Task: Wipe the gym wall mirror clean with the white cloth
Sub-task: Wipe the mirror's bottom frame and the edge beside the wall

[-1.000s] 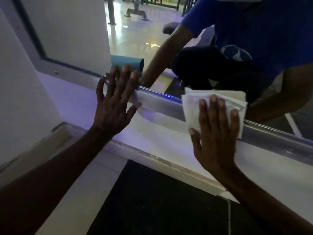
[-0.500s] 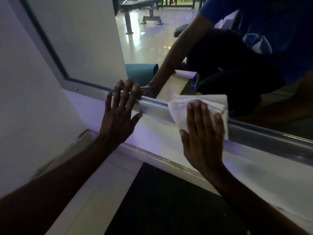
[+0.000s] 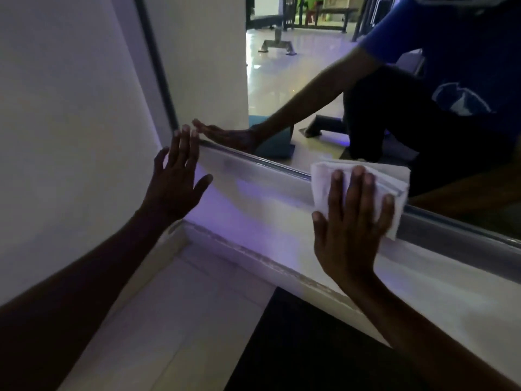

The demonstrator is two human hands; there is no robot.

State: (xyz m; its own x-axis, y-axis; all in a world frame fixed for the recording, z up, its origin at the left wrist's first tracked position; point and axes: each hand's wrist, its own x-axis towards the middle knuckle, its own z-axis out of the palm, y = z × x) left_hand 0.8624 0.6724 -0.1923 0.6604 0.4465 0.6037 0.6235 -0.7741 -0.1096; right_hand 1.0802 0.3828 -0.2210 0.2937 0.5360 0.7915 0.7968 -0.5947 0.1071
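A person's right hand [image 3: 352,221] presses a folded white cloth [image 3: 394,179] flat against the lower metal frame [image 3: 253,176] of a wall mirror [image 3: 296,80], fingers straight and spread over the cloth, which overlaps the bottom edge of the glass. Well to the left along the frame, the left hand [image 3: 176,176] rests with fingers straight and slightly spread at the mirror's lower left corner, holding nothing. The glass reflects a blue shirt, an outstretched arm and a shiny gym floor. Below the frame lies a pale ledge [image 3: 282,249], then a dark floor mat [image 3: 310,348].
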